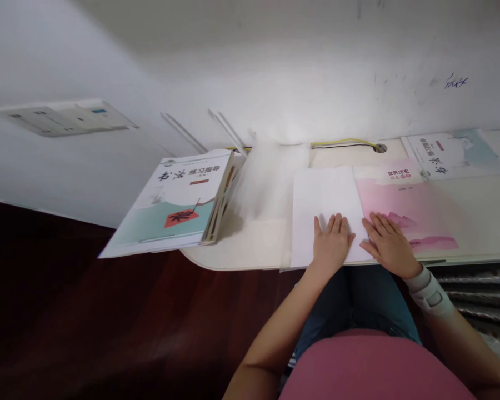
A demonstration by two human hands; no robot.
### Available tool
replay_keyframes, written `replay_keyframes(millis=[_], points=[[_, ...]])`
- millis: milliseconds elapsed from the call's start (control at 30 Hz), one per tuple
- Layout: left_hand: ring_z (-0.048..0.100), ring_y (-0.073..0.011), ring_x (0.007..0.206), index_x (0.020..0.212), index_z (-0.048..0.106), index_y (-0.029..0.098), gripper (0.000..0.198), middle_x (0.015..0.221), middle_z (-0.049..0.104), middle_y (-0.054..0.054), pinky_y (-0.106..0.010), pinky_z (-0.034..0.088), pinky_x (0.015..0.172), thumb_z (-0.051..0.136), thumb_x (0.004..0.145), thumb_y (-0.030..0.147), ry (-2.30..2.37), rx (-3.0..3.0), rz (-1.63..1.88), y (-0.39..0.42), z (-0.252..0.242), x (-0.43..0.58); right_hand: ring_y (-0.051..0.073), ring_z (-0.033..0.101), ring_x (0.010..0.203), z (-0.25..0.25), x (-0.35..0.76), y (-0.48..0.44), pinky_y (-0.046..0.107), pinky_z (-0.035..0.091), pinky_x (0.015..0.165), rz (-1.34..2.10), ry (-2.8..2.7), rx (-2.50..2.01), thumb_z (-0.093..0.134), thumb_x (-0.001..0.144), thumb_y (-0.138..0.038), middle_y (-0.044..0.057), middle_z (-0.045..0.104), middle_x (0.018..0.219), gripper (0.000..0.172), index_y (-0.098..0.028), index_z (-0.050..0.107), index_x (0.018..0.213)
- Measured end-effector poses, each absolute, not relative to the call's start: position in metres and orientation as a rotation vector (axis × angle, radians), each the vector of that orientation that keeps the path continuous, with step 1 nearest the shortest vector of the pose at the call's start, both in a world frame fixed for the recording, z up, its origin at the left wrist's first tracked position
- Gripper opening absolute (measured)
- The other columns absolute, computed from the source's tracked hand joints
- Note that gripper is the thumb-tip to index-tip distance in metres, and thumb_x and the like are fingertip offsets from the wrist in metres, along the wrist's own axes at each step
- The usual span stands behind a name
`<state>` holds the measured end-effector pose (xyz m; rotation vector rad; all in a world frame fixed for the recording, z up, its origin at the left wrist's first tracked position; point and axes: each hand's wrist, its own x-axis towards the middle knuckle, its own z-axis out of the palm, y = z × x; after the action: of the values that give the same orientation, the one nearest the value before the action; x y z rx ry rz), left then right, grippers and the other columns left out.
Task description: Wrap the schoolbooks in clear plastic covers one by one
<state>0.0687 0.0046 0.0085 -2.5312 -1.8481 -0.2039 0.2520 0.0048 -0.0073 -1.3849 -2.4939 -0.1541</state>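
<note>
My left hand (332, 240) lies flat, fingers stretched, on a white sheet (323, 197) spread on the pale desk (237, 250). My right hand (389, 243) rests open beside it, fingers on the lower left of a pink book (416, 214) with red lettering. A grey band wraps my right wrist. The white sheet overlaps the pink book's left edge. A blurred clear sheet (260, 178) stands tilted just left of the white sheet.
A stack of books topped by a white and teal cover (175, 203) hangs over the desk's left end. Another white and teal book (454, 151) lies at the back right. A yellow cable (344, 143) runs along the wall to a desk hole. Dark red floor lies below.
</note>
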Motion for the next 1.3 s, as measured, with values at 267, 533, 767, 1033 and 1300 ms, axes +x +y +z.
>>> replay_keyframes(millis=[267, 533, 767, 1033, 1300], points=[[0.027, -0.0324, 0.141, 0.145, 0.035, 0.013, 0.053, 0.152, 0.031, -0.017, -0.059, 0.026, 0.11, 0.039, 0.093, 0.025, -2.125, -2.194, -0.101, 0.001, 0.023, 0.019, 0.032, 0.034, 0.137, -0.006, 0.253, 0.004, 0.051, 0.03, 0.108, -0.179, -2.548, -1.315, 0.039, 0.095, -0.044, 0.019, 0.038, 0.148, 0.053, -0.014, 0.048, 0.137], [0.065, -0.0303, 0.097, 0.143, 0.034, 0.005, 0.058, 0.106, 0.067, -0.021, -0.045, 0.049, 0.086, 0.04, 0.087, 0.022, -2.708, -1.881, -0.413, -0.003, 0.03, -0.046, 0.038, 0.03, 0.137, -0.015, 0.224, -0.027, 0.05, 0.032, 0.109, -0.17, -2.505, -1.273, 0.055, 0.081, -0.061, 0.028, 0.039, 0.144, 0.081, -0.001, 0.047, 0.134], [0.063, -0.0151, 0.059, 0.126, 0.046, 0.016, 0.055, 0.067, 0.063, 0.003, -0.037, 0.055, 0.072, 0.059, 0.076, 0.034, -2.536, -1.933, -2.145, -0.006, 0.076, -0.053, 0.035, 0.033, 0.137, -0.02, 0.216, -0.029, 0.051, 0.036, 0.108, -0.082, -2.36, -1.311, 0.057, 0.083, -0.053, 0.026, 0.039, 0.145, 0.078, -0.006, 0.036, 0.142], [0.068, -0.02, 0.085, 0.131, 0.048, 0.024, 0.052, 0.076, 0.068, -0.001, -0.045, 0.049, 0.094, 0.059, 0.084, 0.044, -1.726, -2.316, -2.374, -0.022, 0.139, 0.011, 0.025, 0.061, 0.112, -0.01, 0.225, -0.036, 0.044, 0.052, 0.094, 0.516, -1.986, -1.229, 0.037, 0.088, -0.02, 0.012, 0.064, 0.123, 0.049, -0.017, 0.049, 0.135], [0.018, -0.0334, 0.143, 0.152, 0.011, 0.018, 0.08, 0.154, 0.026, -0.019, -0.057, 0.02, 0.112, 0.033, 0.09, 0.063, -1.721, -2.648, -0.883, 0.039, 0.073, 0.048, 0.02, 0.064, 0.072, 0.003, 0.294, -0.019, 0.033, 0.054, 0.066, 0.756, -1.488, -1.491, 0.054, 0.082, -0.046, 0.005, 0.07, 0.079, 0.033, -0.016, 0.065, 0.092]])
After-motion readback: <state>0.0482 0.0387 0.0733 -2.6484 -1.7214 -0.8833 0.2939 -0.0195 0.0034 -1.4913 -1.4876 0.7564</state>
